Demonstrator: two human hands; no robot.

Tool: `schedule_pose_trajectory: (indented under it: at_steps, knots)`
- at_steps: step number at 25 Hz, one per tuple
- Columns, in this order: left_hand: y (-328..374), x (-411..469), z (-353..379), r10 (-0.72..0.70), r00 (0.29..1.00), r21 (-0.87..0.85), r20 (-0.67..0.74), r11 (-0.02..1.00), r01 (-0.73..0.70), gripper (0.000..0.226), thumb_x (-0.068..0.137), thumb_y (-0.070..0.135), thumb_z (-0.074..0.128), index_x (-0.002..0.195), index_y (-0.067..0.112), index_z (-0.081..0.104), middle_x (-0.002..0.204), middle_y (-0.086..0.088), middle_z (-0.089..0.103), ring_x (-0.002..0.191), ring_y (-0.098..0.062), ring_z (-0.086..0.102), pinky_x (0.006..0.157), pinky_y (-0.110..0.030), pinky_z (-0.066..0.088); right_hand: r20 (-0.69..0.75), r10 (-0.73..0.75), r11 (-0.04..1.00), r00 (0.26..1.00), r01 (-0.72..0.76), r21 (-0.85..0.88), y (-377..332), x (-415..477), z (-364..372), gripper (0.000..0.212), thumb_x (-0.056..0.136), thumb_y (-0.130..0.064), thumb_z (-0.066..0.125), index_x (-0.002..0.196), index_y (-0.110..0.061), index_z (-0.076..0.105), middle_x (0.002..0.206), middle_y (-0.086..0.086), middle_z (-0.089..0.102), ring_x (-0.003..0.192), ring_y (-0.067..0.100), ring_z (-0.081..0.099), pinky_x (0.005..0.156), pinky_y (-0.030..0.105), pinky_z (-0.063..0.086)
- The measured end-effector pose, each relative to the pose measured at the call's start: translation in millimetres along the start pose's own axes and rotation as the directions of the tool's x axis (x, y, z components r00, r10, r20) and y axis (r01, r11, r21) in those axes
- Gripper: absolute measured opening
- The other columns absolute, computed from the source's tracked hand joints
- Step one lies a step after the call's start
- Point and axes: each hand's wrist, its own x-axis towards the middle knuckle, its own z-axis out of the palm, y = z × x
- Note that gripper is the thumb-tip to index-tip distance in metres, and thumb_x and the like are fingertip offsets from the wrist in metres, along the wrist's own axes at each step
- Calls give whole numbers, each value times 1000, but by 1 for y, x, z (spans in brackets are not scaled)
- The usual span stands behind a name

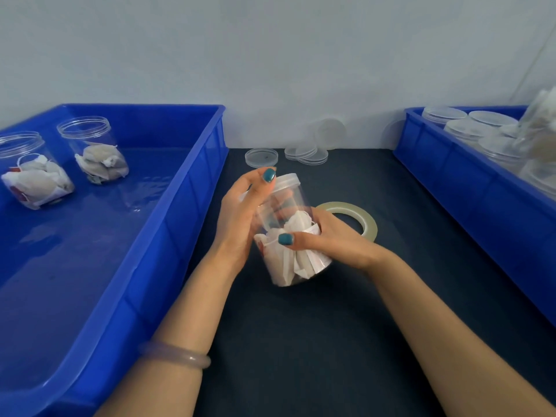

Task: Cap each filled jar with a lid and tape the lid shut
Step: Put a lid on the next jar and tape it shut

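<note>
Two hands hold one clear round plastic jar [296, 266] packed with white paper sachets above the middle of the dark table [301, 341], its top tilted away toward the far side. The left hand [240, 215] wraps the upper part of the jar, and its thumb lies against the edge of the translucent screw lid [288, 179] that sits on the jar's mouth. The right hand [334, 242] clasps the lower part, with its thumb across the front wall. One pale bangle [177, 353] circles the left wrist.

One roll of clear tape [368, 225] lies flat on the table just beyond the right hand, partly hidden by it.

Two more jars stand without lids at the far end of the blue plastic tray on the left [168, 236]: one at the far-left edge [30, 173] and one to its right [93, 152], both holding sachets.

One loose clear lid [261, 158] lies flat on the far part of the table. To its right sits a small overlapping heap of lids [307, 155] whose number I cannot tell.

Several capped jars [469, 127] fill the blue plastic tray on the right [451, 182]. They are too blurred to count.
</note>
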Motion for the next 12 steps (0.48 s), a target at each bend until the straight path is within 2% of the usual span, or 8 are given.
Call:
schedule_pose_trajectory:
  at_steps: [2,4,6,8,10,12]
  knots:
    - [-2,1,0,-1,1000,10,11,1000,1,73,63,62,68,121,18,64,115,-11,70,102,-25,71,83,-40,60,21,19,999,1000,-19,30,1,-1,-2,51,67,-54,72,105,-20,67,95,-2,74,89,13,71,77,23,55]
    - [-2,2,-2,3,1000,5,6,1000,-3,62,63,62,69,112,24,69,108,0,73,100,-18,71,81,-34,59,42,45,996,998,-48,78,4,0,0,67,65,-54,70,115,-10,63,104,8,73,94,18,69,85,33,54]
    - [-3,2,-2,-3,1000,11,-8,1000,3,51,65,59,71,104,28,72,101,7,74,98,-14,71,84,-35,60,52,75,990,996,-81,118,6,-2,3,79,63,-53,69,123,-2,58,115,19,68,99,24,67,94,44,51]
    - [-4,2,-2,-16,1000,-7,-11,1000,15,41,72,50,72,104,24,72,102,4,75,98,-16,72,85,-38,59,62,97,986,993,-104,127,4,-3,5,82,63,-53,67,125,0,57,117,22,67,99,26,67,93,44,50]
    - [-3,2,-1,-19,1000,-79,-21,997,17,41,78,43,68,109,16,70,108,-4,74,99,-20,71,80,-36,58,42,111,992,993,-114,62,-3,-2,5,74,63,-60,65,117,-10,63,107,10,73,94,22,70,86,37,52]
    - [1,3,0,3,999,-166,-52,986,-12,51,77,45,70,114,10,67,113,-12,71,101,-25,70,79,-37,59,-38,81,995,996,-83,-51,-11,-4,4,60,64,-72,62,105,-27,64,93,-10,74,85,6,70,74,23,52]
